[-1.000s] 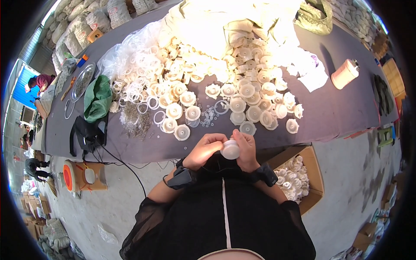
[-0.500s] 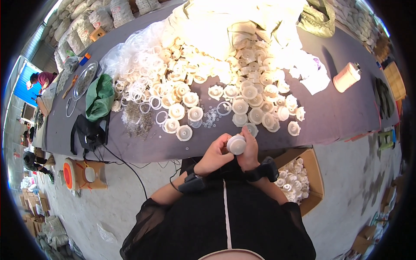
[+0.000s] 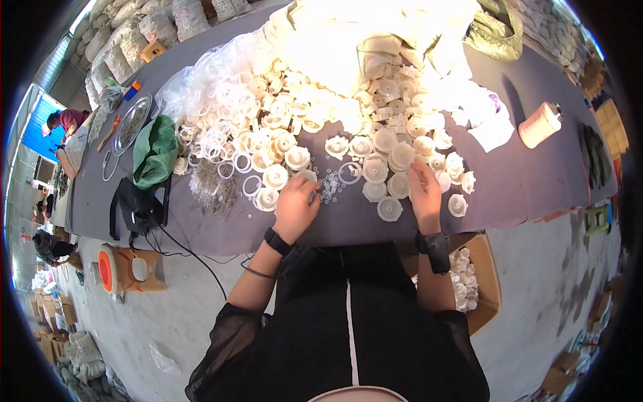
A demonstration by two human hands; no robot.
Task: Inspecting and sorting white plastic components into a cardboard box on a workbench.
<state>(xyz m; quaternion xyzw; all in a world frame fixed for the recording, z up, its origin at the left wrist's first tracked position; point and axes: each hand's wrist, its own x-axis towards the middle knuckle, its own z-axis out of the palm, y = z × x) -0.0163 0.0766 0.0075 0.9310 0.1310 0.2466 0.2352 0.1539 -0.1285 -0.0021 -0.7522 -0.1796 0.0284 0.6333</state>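
My left hand [image 3: 297, 206] is over the front edge of the left-hand pile, its fingers bent and a gap showing beside the thumb. Its fingertips touch or nearly touch a round white plastic cap [image 3: 306, 175]. To the right, my right hand [image 3: 426, 194] reaches palm down, fingers stretched out against the right-hand heap of translucent white caps [image 3: 401, 157]. One cap [image 3: 389, 209] lies alone in front of that heap. Small clear rings [image 3: 329, 186] are scattered between the hands. Larger white rings [image 3: 242, 160] and a mound of small metal springs [image 3: 213, 187] lie at the left.
An open carton [image 3: 489, 281] of white parts stands below the table edge at right. A spool of thread [image 3: 540, 124], a green cloth [image 3: 155, 151], a metal plate [image 3: 132, 124] and a black pouch [image 3: 139, 205] with a cable lie on the table. Another person [image 3: 67, 122] sits far left.
Both hands were together near my body, holding a round white cap. Now they have parted and moved forward, the left to the left pile and the right to the right heap, without that cap.
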